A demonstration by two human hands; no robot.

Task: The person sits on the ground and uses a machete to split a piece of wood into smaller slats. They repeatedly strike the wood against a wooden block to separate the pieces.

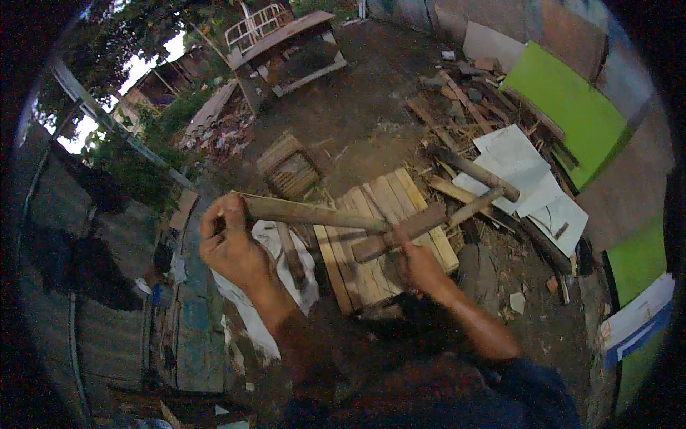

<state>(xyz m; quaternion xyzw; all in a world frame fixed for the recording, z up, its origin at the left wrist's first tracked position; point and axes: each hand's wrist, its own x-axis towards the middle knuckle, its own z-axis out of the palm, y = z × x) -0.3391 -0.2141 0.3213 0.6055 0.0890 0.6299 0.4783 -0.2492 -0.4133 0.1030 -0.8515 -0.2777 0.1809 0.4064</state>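
A long wooden slat [307,213] with a thin yellow strip along its upper edge runs across in front of me. My left hand [232,239] has its fingers curled round the left end. At the other end, my right hand [418,261] is closed, its fingertips small and partly blurred against the wood. Beneath it lies a darker, thicker wood piece [371,247], on top of a low stand of pale wooden slats [354,275]. A wooden mallet [475,173] with a round head rests to the right of the stand.
White sheets [525,171] and scrap wood [464,100] lie on the right, beside a green panel [572,114]. A small slatted crate [288,166] sits beyond the stand. White cloth [261,314] lies near my left forearm. A wooden table [286,36] stands farther back.
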